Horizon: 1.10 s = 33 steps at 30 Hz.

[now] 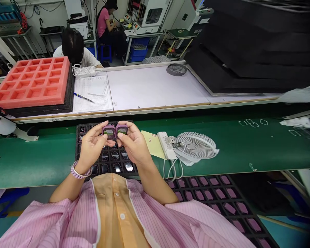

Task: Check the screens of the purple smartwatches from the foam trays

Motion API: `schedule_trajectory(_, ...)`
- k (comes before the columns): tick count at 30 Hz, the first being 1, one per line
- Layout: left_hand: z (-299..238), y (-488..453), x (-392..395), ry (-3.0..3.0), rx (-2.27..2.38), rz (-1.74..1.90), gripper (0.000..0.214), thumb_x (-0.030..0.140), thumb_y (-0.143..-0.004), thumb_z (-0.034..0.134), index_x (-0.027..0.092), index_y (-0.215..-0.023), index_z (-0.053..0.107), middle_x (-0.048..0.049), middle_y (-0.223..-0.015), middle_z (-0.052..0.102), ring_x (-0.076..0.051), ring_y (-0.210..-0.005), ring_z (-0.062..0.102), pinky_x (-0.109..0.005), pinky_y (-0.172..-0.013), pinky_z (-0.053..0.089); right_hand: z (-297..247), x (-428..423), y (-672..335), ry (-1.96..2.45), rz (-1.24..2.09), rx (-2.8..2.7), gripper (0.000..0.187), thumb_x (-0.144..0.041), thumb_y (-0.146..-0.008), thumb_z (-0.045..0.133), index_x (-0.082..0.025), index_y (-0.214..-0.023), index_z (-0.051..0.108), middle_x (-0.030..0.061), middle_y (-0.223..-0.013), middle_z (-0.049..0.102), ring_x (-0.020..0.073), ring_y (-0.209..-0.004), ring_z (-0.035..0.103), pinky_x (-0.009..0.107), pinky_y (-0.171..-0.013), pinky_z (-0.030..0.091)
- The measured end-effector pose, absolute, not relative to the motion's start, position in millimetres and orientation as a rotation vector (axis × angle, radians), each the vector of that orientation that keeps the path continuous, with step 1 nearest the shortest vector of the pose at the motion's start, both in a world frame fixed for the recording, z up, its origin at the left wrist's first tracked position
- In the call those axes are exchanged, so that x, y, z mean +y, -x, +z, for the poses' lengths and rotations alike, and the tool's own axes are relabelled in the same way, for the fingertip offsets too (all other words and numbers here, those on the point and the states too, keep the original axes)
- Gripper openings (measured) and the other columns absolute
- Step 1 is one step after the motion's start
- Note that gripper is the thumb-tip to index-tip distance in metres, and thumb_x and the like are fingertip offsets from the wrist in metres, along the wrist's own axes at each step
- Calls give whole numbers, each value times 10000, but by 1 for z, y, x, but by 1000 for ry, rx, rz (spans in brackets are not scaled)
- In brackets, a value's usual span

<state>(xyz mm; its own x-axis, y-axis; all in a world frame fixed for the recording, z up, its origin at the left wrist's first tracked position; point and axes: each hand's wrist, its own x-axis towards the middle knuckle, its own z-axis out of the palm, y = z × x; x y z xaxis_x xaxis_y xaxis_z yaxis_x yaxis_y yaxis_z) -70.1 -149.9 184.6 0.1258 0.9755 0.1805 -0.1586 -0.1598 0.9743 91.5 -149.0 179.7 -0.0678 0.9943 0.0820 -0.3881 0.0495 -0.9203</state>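
Observation:
Side by side in front of me are two small purple smartwatch bodies with lit screens. My left hand (pixel 94 144) pinches the left watch body (pixel 109 131) between thumb and fingers. In the same way my right hand (pixel 135 143) grips the right watch body (pixel 121 129). Their inner edges meet or nearly meet. Beneath both hands lies a black compartment tray (pixel 99 162) with dark glossy pieces (pixel 115 155) in its cells. My wrists and fingers hide part of that tray.
A white fan (pixel 196 146) and a power strip (pixel 166 144) with cables lie right of the tray, beside a yellow paper (pixel 152 143). A red foam tray (pixel 33 81) and stacked black trays (pixel 248 55) occupy the shelf. Another tray (pixel 217 193) holds purple pieces. Two people sit beyond.

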Motion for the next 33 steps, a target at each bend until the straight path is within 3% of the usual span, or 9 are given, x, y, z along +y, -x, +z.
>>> schedule_trajectory(7, 206, 70, -105, -1263, 817, 1338, 426, 237, -868, 669, 190, -1291, 691, -63, -1085, 778, -145, -670, 775, -256, -653, 692, 198, -109, -94, 694, 1342, -1071, 396, -319, -791, 784, -267, -1143, 610, -5, -929, 602, 122, -628, 532, 296, -597, 487)
schedule_trajectory(21, 257, 75, -12, -1354, 757, 1438, 557, 212, -773, 622, 180, -1329, 630, -8, -899, 724, -120, -619, 731, -247, -627, 640, 244, -4, -88, 442, 1246, -1264, 460, -545, -800, 771, -265, -1114, 585, 22, -1000, 638, 139, -659, 545, 291, -602, 502)
schedule_trajectory(33, 279, 82, 3, -1400, 682, 1493, 607, 152, -769, 612, 187, -1375, 635, -37, -1023, 752, -111, -643, 732, -262, -676, 650, 271, 3, -89, 397, 1242, -1305, 501, -475, -793, 733, -281, -1222, 561, 10, -1003, 666, 147, -651, 575, 310, -635, 519)
